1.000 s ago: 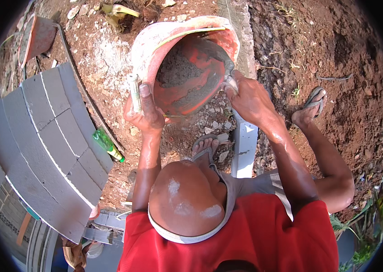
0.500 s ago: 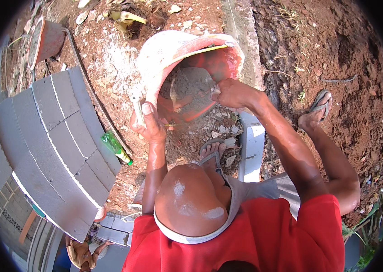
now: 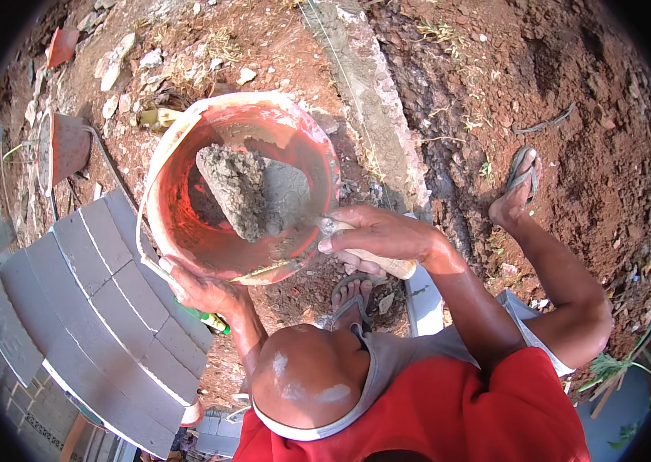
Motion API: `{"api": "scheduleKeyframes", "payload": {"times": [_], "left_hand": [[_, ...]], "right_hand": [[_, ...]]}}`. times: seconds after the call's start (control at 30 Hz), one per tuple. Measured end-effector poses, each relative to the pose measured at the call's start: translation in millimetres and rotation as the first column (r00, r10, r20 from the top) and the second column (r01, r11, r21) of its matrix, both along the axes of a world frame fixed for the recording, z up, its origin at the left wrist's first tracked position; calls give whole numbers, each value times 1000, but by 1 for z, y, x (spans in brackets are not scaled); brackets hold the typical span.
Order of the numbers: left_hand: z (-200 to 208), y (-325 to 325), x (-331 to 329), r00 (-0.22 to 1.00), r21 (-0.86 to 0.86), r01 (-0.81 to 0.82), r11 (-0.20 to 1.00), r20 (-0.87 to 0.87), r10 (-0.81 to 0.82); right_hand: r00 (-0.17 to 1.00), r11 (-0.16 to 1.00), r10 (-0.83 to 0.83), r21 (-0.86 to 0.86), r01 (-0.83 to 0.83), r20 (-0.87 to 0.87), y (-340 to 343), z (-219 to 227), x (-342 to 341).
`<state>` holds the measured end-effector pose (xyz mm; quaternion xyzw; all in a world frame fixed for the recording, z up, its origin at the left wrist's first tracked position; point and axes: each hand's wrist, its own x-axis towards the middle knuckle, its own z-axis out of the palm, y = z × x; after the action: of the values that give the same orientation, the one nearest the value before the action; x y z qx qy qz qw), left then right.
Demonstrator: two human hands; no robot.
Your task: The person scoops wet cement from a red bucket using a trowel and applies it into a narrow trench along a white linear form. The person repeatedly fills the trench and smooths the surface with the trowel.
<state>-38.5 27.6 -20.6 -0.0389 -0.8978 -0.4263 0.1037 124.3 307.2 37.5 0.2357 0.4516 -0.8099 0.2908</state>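
An orange-red bucket (image 3: 325, 146) with a mortar-smeared inside is tipped so its mouth faces me. My left hand (image 3: 206, 289) grips its near-left rim, where a pale handle (image 3: 140, 223) loops down. In my right hand (image 3: 375, 235), closed round its wooden handle, is a trowel (image 3: 287, 196). Its grey blade reaches inside the bucket. A thick lump of wet mortar (image 3: 231, 189) lies on or against the far part of the blade; which of the two I cannot tell.
Grey blocks (image 3: 102, 308) are stacked at the left, with a green bottle (image 3: 214, 319) beside them. Another bucket (image 3: 67, 150) stands at the far left. A mortar-topped strip with a string (image 3: 364, 100) runs beyond the bucket. My sandalled feet rest on rubble and reddish soil (image 3: 572, 200).
The bucket has swung left and nearer, its mouth turning more toward me. My left hand has shifted down and left with it. The trowel now shows a mortar lump at its blade.
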Motion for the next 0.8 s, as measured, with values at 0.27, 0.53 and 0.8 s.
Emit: {"api": "scheduleKeyframes", "payload": {"times": [0.27,0.53,0.8], "left_hand": [[28,-8,-16,983,38,-183,982,30,182],[34,39,-16,968,493,-247,834,166,189],[21,-4,-24,993,279,-112,954,11,114]], "right_hand": [[785,713,-511,337,615,-351,87,48,-44],[741,16,-649,970,241,-173,171,-105,-161],[850,651,-523,614,447,-64,54,-3,6]]}}
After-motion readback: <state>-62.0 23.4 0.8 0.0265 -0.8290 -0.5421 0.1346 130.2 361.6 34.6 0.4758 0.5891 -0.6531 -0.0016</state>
